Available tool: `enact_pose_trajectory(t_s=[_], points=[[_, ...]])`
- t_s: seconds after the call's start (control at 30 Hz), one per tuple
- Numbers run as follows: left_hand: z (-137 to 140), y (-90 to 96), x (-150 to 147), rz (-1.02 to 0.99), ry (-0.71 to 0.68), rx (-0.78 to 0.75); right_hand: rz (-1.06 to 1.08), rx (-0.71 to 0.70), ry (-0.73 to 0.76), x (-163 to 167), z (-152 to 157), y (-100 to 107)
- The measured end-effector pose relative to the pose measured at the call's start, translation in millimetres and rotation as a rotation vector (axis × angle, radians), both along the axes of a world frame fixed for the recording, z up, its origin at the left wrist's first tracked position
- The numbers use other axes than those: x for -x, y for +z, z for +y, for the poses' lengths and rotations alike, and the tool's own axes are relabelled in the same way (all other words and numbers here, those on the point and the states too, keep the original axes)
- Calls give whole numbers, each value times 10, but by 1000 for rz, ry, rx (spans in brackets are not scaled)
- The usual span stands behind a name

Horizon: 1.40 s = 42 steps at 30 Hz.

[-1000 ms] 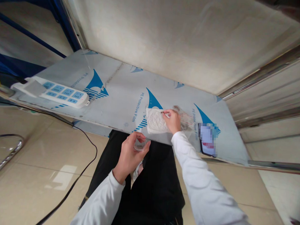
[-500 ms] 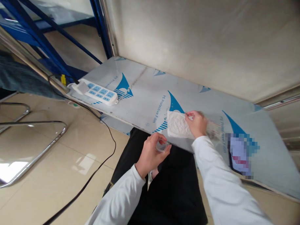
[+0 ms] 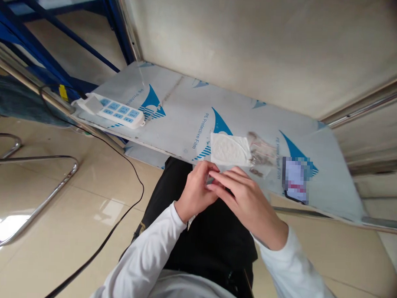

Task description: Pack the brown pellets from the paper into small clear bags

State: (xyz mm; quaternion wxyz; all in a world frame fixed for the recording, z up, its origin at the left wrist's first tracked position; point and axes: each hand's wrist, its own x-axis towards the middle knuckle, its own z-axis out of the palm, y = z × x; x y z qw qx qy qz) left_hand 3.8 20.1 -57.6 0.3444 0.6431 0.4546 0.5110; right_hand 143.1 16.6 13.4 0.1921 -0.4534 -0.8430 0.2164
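Just in front of the shelf's edge, my left hand (image 3: 199, 188) is closed around a small clear round thing (image 3: 209, 180), mostly hidden by fingers. It looks like a ring or a small cup; I cannot tell which. My right hand (image 3: 244, 198) meets it from the right, fingertips together at the clear thing; what they pinch is hidden. Beyond the hands a white square pad (image 3: 230, 150) with a puckered surface lies flat on the shelf (image 3: 183, 118). Against its right side is a crumpled clear plastic bag (image 3: 262, 151) with brownish patches.
A white power strip (image 3: 113, 111) with blue sockets lies at the shelf's left end, its black cable (image 3: 131, 212) trailing over the floor. A phone (image 3: 297, 180) is at the right, near the front edge. A metal chair frame (image 3: 53, 196) stands at lower left.
My right hand has left the white pad and come back to my left hand at the clear thing. The pad now lies uncovered and looks flatter. The view has shifted slightly.
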Motion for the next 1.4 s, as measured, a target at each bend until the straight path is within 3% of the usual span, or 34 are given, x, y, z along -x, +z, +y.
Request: enact_pose_trajectory(t_s=[0.17,0.27,0.37,0.5,0.57,0.63,0.7,0.83,0.93,1.03,1.2,1.33,1.4], points=[[-72,77,27,-49,-109,23,155,24,-11,-197,-54,25],[-105,117,49,-220,-221,159,214,1,-23,-336,-77,49],[-99,163,6,-337,-165,307,245,38,-43,-426,-108,40],[-84,230,-120,-454,-68,386,580,129,-346,-402,-176,-103],[-91,246,-168,-495,-49,413,785,272,-501,-352,-205,-194],[-106,248,-192,-497,-16,428,914,435,-571,-306,-225,-258],[-122,246,-197,-476,24,428,981,499,-610,-272,-242,-288],[-128,271,-186,-459,38,417,1030,370,-657,-230,-281,-297],[-112,306,-166,-447,-77,435,961,313,-604,-203,-311,-311],[-115,325,-134,-358,-142,445,925,346,-569,-167,-346,-330],[-155,310,-106,-231,-108,392,964,401,-590,-117,-421,-355],[-145,279,-133,-306,-128,457,821,212,-659,-136,-458,-379],[-134,258,-151,-380,-112,500,828,208,-673,-156,-462,-389]])
